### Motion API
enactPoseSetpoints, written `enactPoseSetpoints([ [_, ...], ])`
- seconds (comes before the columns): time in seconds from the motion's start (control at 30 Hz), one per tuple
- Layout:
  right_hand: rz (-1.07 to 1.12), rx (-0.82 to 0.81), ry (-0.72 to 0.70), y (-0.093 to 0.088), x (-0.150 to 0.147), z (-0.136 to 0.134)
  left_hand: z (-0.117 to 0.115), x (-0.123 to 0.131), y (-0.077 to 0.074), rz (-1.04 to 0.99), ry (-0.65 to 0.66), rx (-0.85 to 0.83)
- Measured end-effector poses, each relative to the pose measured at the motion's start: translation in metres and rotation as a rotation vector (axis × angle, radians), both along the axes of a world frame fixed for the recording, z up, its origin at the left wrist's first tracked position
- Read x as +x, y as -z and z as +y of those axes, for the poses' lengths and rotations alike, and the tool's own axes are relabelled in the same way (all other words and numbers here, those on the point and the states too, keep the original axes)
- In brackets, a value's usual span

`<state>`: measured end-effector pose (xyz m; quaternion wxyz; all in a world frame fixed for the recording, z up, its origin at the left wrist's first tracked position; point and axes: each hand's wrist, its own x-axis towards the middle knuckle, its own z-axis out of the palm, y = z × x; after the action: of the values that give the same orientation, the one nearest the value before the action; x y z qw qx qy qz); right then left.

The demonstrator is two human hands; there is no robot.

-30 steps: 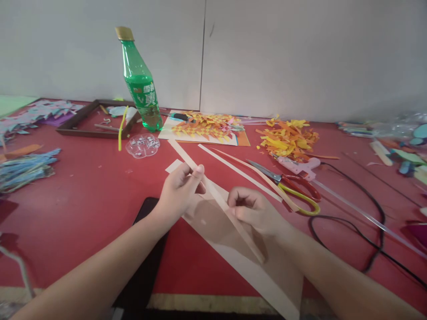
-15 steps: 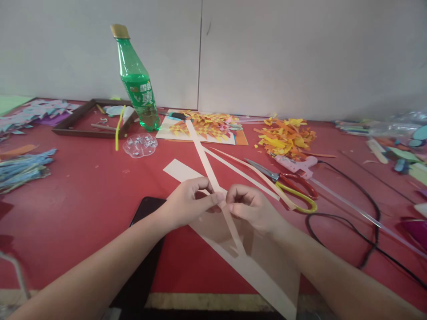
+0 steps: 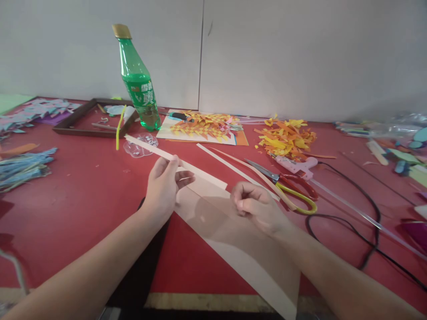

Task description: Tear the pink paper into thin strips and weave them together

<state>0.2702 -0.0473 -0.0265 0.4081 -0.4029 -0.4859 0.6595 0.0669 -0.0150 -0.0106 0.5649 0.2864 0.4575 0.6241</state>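
Observation:
My left hand (image 3: 163, 184) pinches a pale peach paper strip (image 3: 200, 172) between thumb and fingers; the strip slants from the upper left down to the right. Close to the strip's lower right end is my right hand (image 3: 256, 204), its fingers curled against the thumb with nothing visible in them. Beneath both hands lies a larger sheet of pale peach paper (image 3: 233, 249), set diagonally and reaching past the front edge. Two narrow cut strips rest beyond the right hand, one white (image 3: 230, 166) and one peach (image 3: 258, 171), the peach one crossing the scissors (image 3: 290, 184).
A green bottle (image 3: 140, 89) stands at the back left beside a clear bead dish (image 3: 142, 146) and a brown frame (image 3: 90, 131). Orange and yellow paper scraps (image 3: 287, 135) lie at the back. To the right are a pink glue gun (image 3: 296, 165) and its black cord (image 3: 370, 200).
The strip has swung from steep to slanting leftward, with my left hand shifting left and up. My right hand has come away from the strip and stays near the same spot.

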Motion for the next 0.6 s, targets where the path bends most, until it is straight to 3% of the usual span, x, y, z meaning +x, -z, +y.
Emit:
enactPoseSetpoints([
  [0.07,0.035,0.008,0.044,0.000,0.000,0.001,0.000,0.001,-0.001,-0.034,0.028,-0.022],
  [0.1,0.044,0.005,0.075,-0.001,0.000,0.002,-0.002,0.002,-0.002,-0.033,0.115,-0.045],
  [0.17,0.054,-0.007,0.117,-0.003,-0.003,0.002,-0.008,0.005,-0.004,0.025,0.422,-0.124],
  [0.27,0.029,-0.039,0.100,-0.005,-0.007,0.001,-0.020,0.008,-0.010,0.207,1.063,-0.203],
  [0.3,0.003,-0.052,0.098,-0.005,-0.008,0.000,-0.023,0.009,-0.011,0.215,1.207,-0.197],
  [0.37,-0.050,-0.088,0.115,-0.005,-0.008,-0.002,-0.026,0.009,-0.013,0.217,1.353,-0.179],
  [0.43,-0.073,-0.108,0.133,-0.005,-0.006,-0.003,-0.026,0.008,-0.013,0.215,1.323,-0.152],
  [0.47,-0.075,-0.100,0.118,-0.005,-0.005,-0.003,-0.025,0.008,-0.012,0.222,1.243,-0.139],
  [0.6,-0.118,-0.036,-0.092,-0.008,0.000,-0.003,-0.018,0.009,-0.009,0.157,0.750,-0.077],
])
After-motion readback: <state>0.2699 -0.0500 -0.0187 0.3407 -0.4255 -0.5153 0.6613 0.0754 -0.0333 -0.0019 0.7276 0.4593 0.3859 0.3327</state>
